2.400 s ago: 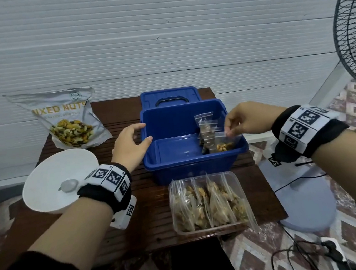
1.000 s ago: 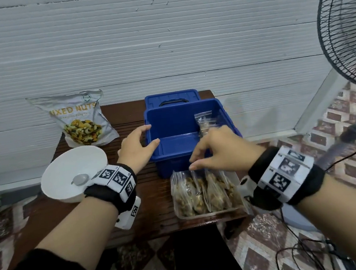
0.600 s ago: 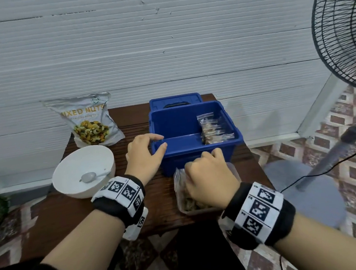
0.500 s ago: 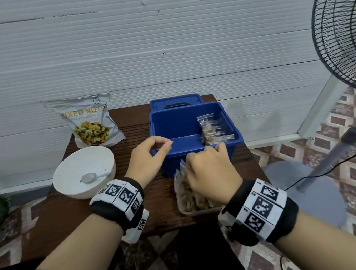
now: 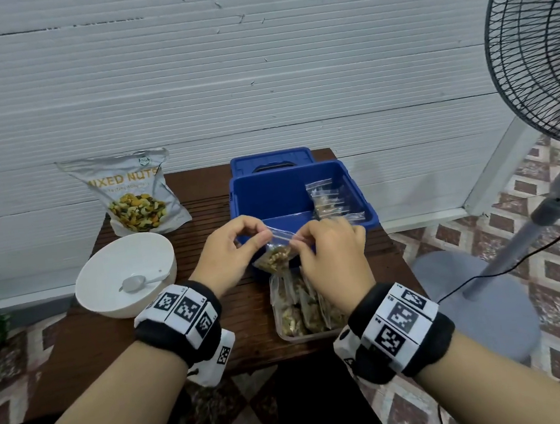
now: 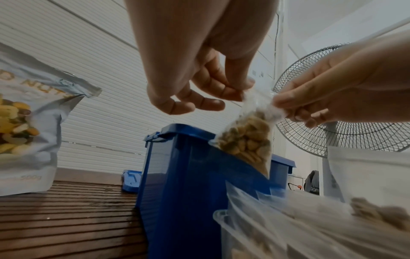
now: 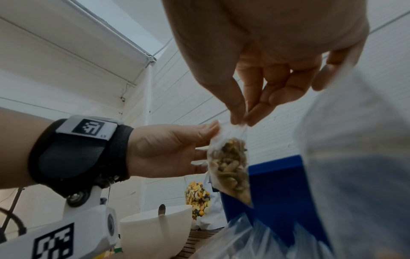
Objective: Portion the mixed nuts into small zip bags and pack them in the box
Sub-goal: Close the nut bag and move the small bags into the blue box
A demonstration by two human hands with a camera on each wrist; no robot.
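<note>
1. Head view: one blue box (image 5: 300, 203) stands open near the middle of the brown slatted table (image 5: 78, 337), and everything below is placed from that box.
2. One small zip bag (image 5: 274, 255) of nuts hangs in the air over the box's near wall, clear of the table.
3. The left hand (image 5: 231, 250) pinches the bag's top left corner between thumb and forefinger; the other fingers are loosely curled.
4. The right hand (image 5: 336, 257) pinches the top right corner in the same way, so the sealed strip is stretched between the two hands.
5. Inside the box, against its right wall, stand a few filled bags (image 5: 328, 200); they overlap too much to count exactly.
6. One clear tray (image 5: 312, 335) sits just in front of the box, holding roughly three or four more filled bags, partly hidden by the right wrist.
7. One blue lid (image 5: 272, 159) lies behind the box, touching it.
8. One mixed nuts pouch (image 5: 133, 195) stands to the box's left, at the back against the white wall.
9. One white bowl (image 5: 125, 276) with one spoon (image 5: 135, 282) in it sits left of the box, nearer than the pouch.
10. One standing fan (image 5: 536, 47) rises to the right of the box, off the table.
</note>
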